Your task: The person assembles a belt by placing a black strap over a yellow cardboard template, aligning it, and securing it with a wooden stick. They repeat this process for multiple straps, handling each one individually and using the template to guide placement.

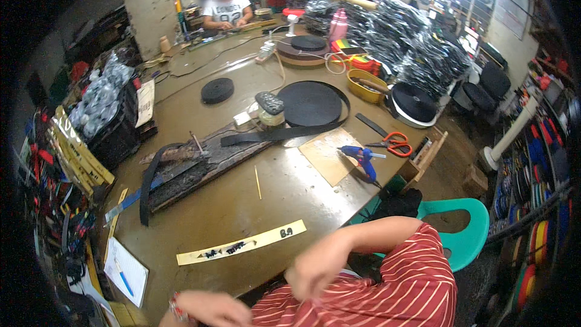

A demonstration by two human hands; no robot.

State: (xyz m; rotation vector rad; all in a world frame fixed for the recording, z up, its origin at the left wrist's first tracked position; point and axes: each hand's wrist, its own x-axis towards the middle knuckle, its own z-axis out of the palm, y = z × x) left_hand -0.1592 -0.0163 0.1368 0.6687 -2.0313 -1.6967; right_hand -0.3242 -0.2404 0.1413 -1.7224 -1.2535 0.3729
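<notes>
My left hand (218, 310), a beaded bracelet at its wrist, is low by the table's near edge. Its fingers point right, but blur and the lower picture edge keep me from telling whether they are closed. Bent in front of my striped red shirt, my right hand (310, 275) is smeared by motion and its fingers cannot be made out. I see nothing held in either hand. Nearest to both lies a yellow paper strip (242, 243) with dark handwriting. A notepad (130, 266) with a blue pen (126, 284) rests left of it.
Beyond are a wooden board (206, 169) with black webbing, webbing rolls (308, 104), a covered jar (270, 109), a blue glue gun (363, 160), orange-handled scissors (396, 144) and a yellow basin (366, 88). A green chair (469, 236) stands right. Another person (227, 12) works at the far end.
</notes>
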